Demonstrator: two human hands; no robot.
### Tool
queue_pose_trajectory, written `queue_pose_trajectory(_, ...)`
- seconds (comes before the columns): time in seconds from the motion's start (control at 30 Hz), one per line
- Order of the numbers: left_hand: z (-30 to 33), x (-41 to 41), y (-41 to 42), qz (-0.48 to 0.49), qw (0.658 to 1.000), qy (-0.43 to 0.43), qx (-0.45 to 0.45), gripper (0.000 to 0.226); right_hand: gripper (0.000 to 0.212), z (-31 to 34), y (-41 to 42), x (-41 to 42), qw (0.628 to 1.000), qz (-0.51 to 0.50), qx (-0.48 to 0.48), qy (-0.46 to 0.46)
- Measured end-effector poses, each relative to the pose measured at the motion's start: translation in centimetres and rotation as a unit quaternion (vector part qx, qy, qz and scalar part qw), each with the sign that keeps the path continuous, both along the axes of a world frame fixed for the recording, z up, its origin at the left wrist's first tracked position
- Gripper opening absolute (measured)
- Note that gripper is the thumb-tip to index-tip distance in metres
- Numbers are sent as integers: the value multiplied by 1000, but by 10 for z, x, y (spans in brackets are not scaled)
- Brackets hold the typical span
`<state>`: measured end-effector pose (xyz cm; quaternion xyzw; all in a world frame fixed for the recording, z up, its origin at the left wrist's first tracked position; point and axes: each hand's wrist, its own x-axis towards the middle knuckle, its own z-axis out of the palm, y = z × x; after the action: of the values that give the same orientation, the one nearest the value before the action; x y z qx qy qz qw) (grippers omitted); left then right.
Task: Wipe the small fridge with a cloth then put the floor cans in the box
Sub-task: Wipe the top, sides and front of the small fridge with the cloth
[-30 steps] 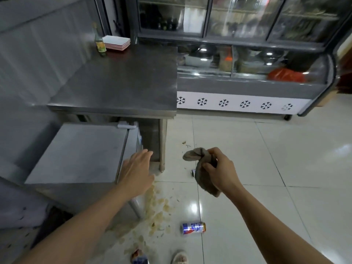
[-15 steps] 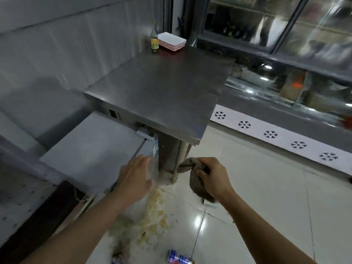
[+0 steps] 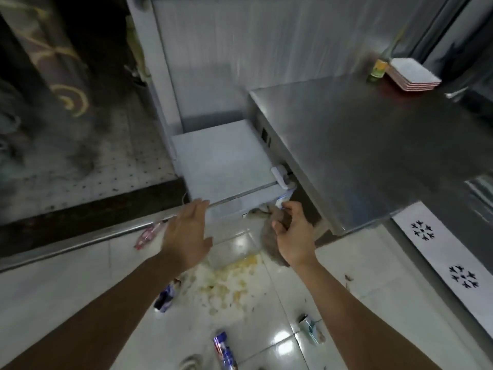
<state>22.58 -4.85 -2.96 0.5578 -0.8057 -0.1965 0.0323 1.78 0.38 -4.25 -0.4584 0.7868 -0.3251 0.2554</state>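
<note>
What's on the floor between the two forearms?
In the head view, a yellowish-white food spill spreads across the tiles there, with a blue can lying at its left edge beside the left forearm.

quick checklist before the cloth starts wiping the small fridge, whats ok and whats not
1. Cloth in hand: ok. The right hand grips the cloth.
2. Cloth at the fridge: ok. It is at the front top corner of the small fridge; actual contact cannot be told.
3. Other hand out of the wiping path: not ok. The left hand is open, fingertips at the fridge's front edge.
4. Fridge top bare: ok, nothing lies on it.
5. Footing: not ok. A spill is on the floor below the fridge, and cans lie around it.
6. Box for the cans: cannot tell, none in view.
</note>
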Motion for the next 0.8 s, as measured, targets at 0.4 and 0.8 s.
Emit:
queue_pose_trajectory(0.4,-73,56,-1,100,995,21,-23,85,37,-63,-55,76,982,144,-96,81)
queue_pose_trajectory(0.8,-145,46,-36,109,991,11,-73,84,54,-167,-105,96,890,328,-114,297)
